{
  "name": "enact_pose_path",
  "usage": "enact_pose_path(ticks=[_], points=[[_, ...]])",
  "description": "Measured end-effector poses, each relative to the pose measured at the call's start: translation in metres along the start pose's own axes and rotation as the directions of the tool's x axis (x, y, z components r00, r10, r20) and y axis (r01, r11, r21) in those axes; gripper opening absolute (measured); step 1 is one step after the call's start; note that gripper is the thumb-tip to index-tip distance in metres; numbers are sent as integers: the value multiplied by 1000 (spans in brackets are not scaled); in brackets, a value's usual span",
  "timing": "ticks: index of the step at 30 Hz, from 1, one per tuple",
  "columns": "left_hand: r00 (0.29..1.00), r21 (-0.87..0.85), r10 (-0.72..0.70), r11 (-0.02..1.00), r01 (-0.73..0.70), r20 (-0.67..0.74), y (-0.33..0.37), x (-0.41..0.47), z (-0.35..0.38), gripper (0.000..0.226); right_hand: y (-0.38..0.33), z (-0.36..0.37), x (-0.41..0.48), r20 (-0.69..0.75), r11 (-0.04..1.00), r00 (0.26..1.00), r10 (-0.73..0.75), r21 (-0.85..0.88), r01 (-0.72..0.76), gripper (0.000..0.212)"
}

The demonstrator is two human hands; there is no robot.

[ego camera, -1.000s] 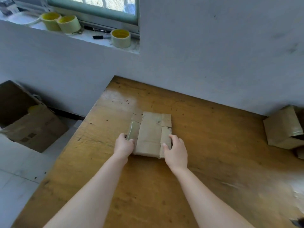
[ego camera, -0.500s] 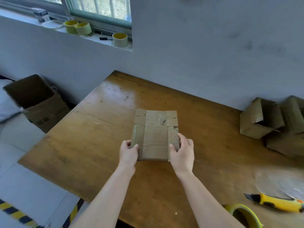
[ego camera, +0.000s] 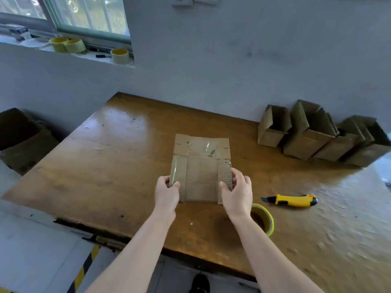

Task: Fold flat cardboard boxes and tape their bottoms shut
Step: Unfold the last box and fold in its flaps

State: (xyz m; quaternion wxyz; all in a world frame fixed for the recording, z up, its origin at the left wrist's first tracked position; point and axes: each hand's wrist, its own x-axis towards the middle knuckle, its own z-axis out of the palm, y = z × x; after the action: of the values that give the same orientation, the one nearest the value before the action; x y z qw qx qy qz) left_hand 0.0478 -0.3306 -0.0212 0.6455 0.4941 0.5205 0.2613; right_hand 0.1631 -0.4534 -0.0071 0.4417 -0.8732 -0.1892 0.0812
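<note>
A flat brown cardboard box (ego camera: 201, 168) with old tape strips lies in the middle of the wooden table (ego camera: 105, 157). My left hand (ego camera: 166, 191) grips its near left edge and my right hand (ego camera: 238, 192) grips its near right edge, fingers curled over the sides. A yellow roll of tape (ego camera: 263, 219) stands just behind my right wrist, partly hidden by it. A yellow and black utility knife (ego camera: 293, 200) rests to the right of the box.
Several folded open boxes (ego camera: 317, 134) stand against the wall at the table's far right. Three tape rolls (ego camera: 73, 46) sit on the windowsill. A large open carton (ego camera: 23, 140) is on the floor at left. The table's near edge runs below my forearms.
The view has pulled back and tilted, so the tape roll, the knife and the folded boxes now show fully. Both hands still hold the flat box, fingers curled further around its sides.
</note>
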Motion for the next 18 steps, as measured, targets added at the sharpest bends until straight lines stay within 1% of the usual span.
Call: enact_pose_path(ticks=[4,9,14,18], points=[[999,47,20,999,-22,40,-8,-27,17,19,16,-28,-11,-50,999,998,48,20,-47,44],[997,61,34,997,-38,71,-15,-49,47,18,38,-67,-6,-124,994,988,88,71,-80,29],[995,63,51,996,-57,82,-22,-69,99,18,67,-114,15,-110,984,987,115,149,-98,23],[997,39,23,999,-26,73,-30,-89,149,18,97,-156,39,-66,974,989,130,194,-115,20]])
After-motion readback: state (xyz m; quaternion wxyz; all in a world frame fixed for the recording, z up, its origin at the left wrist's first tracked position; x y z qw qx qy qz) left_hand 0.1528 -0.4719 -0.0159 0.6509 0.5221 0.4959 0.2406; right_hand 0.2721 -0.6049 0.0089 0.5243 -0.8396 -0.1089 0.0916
